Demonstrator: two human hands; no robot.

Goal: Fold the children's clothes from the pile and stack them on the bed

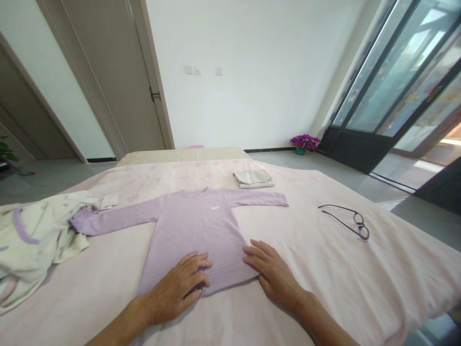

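Note:
A lilac long-sleeved shirt (pixel 194 226) lies spread flat, its neck away from me and both sleeves stretched out sideways. Small white lettering marks its chest. Over the lower middle of the shirt rests my left hand (pixel 180 286), fingers slightly bent and apart, thumb near the bottom hem. My right hand (pixel 275 271) lies at the shirt's lower right edge, with its fingers spread and their tips on the fabric. Neither hand appears to grasp the cloth. The left cuff reaches a crumpled cream garment (pixel 39 235) with purple trim.
Pale pink bedding (pixel 324 288) lies under everything. A folded beige cloth (pixel 253 178) sits beyond the right sleeve. Black-framed glasses (pixel 355 221) lie open at right. Behind are a white wall, a door (pixel 104 72) and purple flowers (pixel 304 142) on the floor.

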